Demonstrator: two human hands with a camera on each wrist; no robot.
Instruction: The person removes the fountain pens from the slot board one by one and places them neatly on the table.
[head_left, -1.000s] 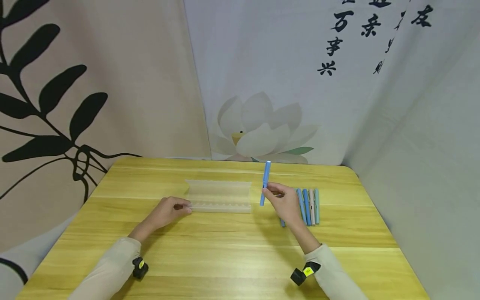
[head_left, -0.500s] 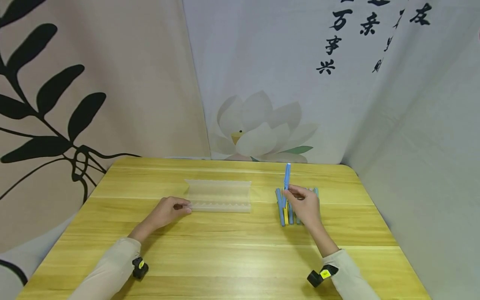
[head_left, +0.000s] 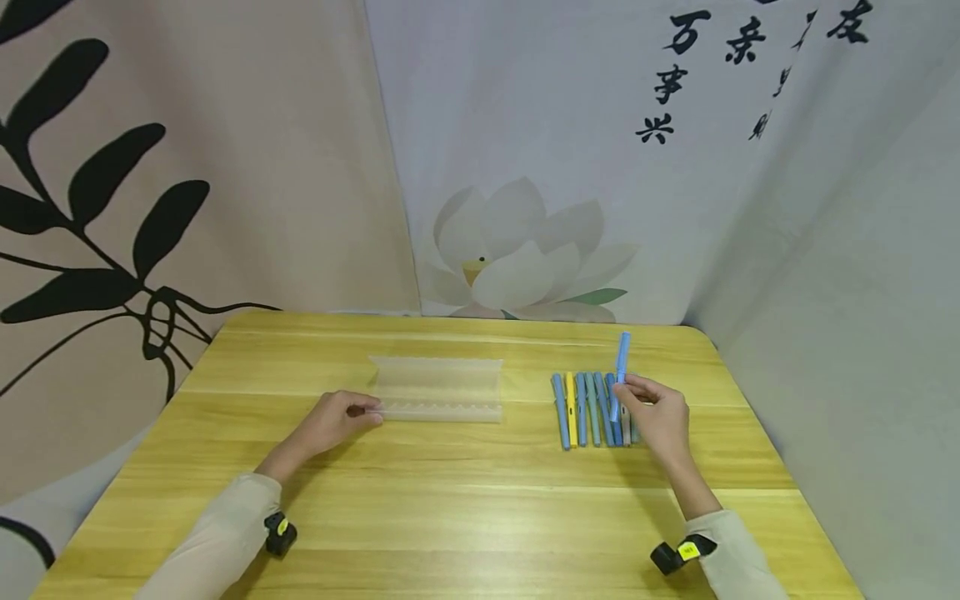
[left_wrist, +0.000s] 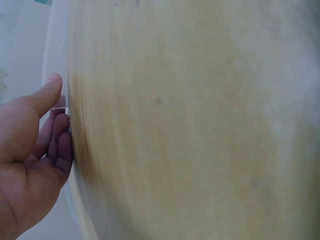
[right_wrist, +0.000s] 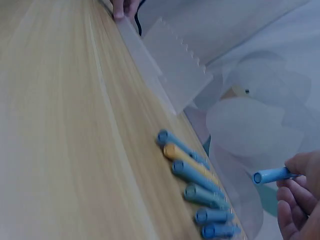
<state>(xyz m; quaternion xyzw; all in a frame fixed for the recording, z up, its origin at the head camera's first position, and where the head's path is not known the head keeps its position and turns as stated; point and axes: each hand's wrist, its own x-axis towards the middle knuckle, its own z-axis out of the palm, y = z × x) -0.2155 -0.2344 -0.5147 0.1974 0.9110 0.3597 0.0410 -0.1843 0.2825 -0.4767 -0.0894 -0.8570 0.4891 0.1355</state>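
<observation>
A clear plastic pen case [head_left: 438, 387] with a notched strip stands opened out on the table, left of centre. My left hand [head_left: 330, 425] pinches its left end between thumb and fingers. My right hand [head_left: 660, 421] holds a light blue pen [head_left: 622, 358] nearly upright between thumb and fingertips, over the right part of a row of pens. In the right wrist view the held blue pen [right_wrist: 270, 175] points its end away from the fingers. The row includes a yellow pen [head_left: 572, 408], blue and green ones and a grey one, partly hidden by my right hand.
The wooden table [head_left: 450, 500] runs back to a curtain [head_left: 525, 167] with a printed lotus and black characters. Another curtain [head_left: 840, 250] borders the right side. Each wrist wears a small black camera [head_left: 281, 535].
My right hand has carried the blue pen rightward across the row, uncovering the pens at its left. My left hand and the case have stayed in place.
</observation>
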